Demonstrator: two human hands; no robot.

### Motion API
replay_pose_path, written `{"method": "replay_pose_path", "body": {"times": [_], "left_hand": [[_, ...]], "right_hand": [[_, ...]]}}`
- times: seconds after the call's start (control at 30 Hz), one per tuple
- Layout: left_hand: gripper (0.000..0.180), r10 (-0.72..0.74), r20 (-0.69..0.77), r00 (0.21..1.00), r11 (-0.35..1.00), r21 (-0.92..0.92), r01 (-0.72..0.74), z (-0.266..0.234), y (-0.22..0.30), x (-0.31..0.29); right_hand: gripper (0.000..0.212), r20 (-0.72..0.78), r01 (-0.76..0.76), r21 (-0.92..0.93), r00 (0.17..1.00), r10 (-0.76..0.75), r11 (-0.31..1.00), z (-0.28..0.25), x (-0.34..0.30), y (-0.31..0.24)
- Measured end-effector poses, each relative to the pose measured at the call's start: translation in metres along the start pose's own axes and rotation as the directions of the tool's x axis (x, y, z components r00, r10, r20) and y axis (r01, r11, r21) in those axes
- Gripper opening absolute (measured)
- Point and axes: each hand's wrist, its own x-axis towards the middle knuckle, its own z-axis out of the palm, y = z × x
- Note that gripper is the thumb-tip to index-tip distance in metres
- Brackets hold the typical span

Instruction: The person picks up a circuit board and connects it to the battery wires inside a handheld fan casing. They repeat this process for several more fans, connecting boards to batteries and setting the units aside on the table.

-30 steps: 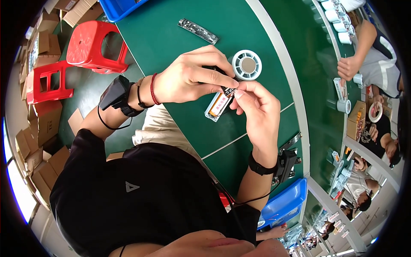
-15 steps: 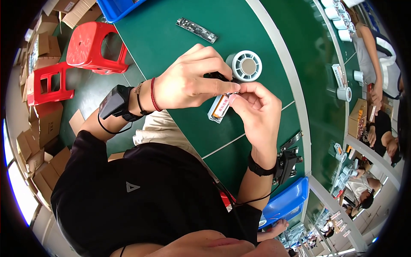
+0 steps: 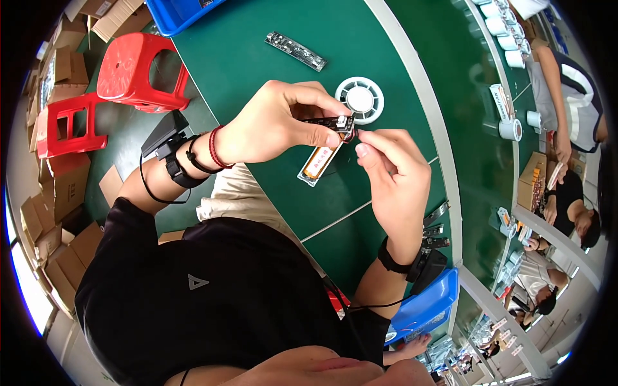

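My left hand (image 3: 273, 122) pinches a small dark circuit board (image 3: 315, 121) that carries a white connector and thin wires at its right end. My right hand (image 3: 396, 170) is just to the right of those wires, its thumb and forefinger slightly apart with nothing visible between them. Below the board, an orange battery pack (image 3: 317, 161) with a white label lies in a pale, narrow casing; its upper end is partly behind my left fingers. Beyond my hands sits a round white part (image 3: 359, 100) with a spoked ring.
Another long circuit board (image 3: 296, 50) lies farther back on the green table (image 3: 257, 71). Blue trays (image 3: 170, 22) (image 3: 425, 305) are at the far left and near right. Small dark boards (image 3: 436, 228) lie by my right wrist. Red stools (image 3: 129, 71) stand left; people work across the right.
My right thumb and forefinger have drawn apart and away from the wires. My left hand has turned, showing more of the board and connector. The round part is now seen more face-on.
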Motion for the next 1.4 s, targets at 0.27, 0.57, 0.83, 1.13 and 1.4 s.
{"method": "replay_pose_path", "body": {"times": [0.27,0.57,0.83,1.13,1.4], "left_hand": [[0.033,-0.343,-0.036,0.938,0.779,-0.569,0.263,0.027,-0.003,-0.009],[0.034,-0.345,-0.057,0.937,0.827,-0.489,0.275,0.042,-0.001,-0.024],[0.037,-0.418,-0.063,0.906,0.863,-0.339,0.375,0.046,0.007,-0.031],[0.035,-0.347,-0.067,0.935,0.867,-0.404,0.293,0.046,0.0,-0.038],[0.032,-0.466,0.007,0.885,0.731,-0.561,0.389,0.046,0.014,-0.041]], "right_hand": [[0.017,-0.035,-0.076,0.278,0.995,0.09,0.957,0.019,0.0,0.013],[0.018,-0.234,0.272,-0.537,0.862,-0.45,0.799,0.025,-0.01,0.012],[0.019,-0.09,0.127,-0.68,0.963,-0.253,0.722,0.029,-0.03,-0.019],[0.028,-0.103,-0.105,-0.648,0.993,0.05,0.754,0.033,-0.038,-0.028],[0.031,-0.055,-0.105,-0.746,0.994,0.097,0.658,0.035,-0.046,-0.033]]}}
